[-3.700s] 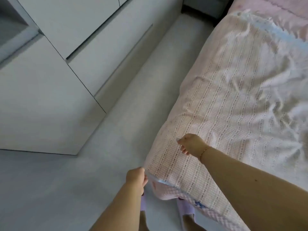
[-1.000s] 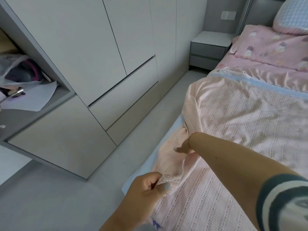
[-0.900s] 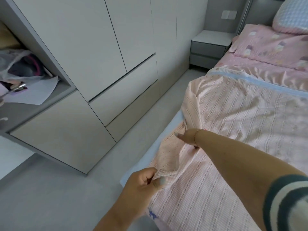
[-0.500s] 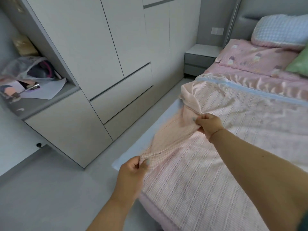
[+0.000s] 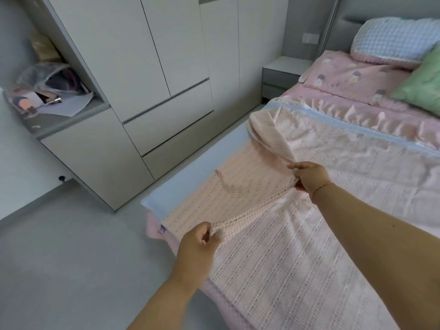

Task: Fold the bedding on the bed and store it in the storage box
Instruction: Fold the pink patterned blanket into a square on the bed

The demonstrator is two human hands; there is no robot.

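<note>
So my left hand (image 5: 200,239) had the blanket (image 5: 297,234) edge pinched near the foot corner, and my right hand (image 5: 309,176) was gripping that same edge further up the bed (image 5: 357,96). Half a second earlier the edge hung lower; now it was lifted and stretched between them, blue underside showing. First fold starting, I'd say. No storage box in sight.

Thin red bracelet (image 5: 322,186), right wrist

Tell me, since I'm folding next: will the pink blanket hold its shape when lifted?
Probably not: the pink blanket sags and creases between the left hand and right hand, so it looks floppy. Two pinches lift its edge, suggesting it's light.
</note>
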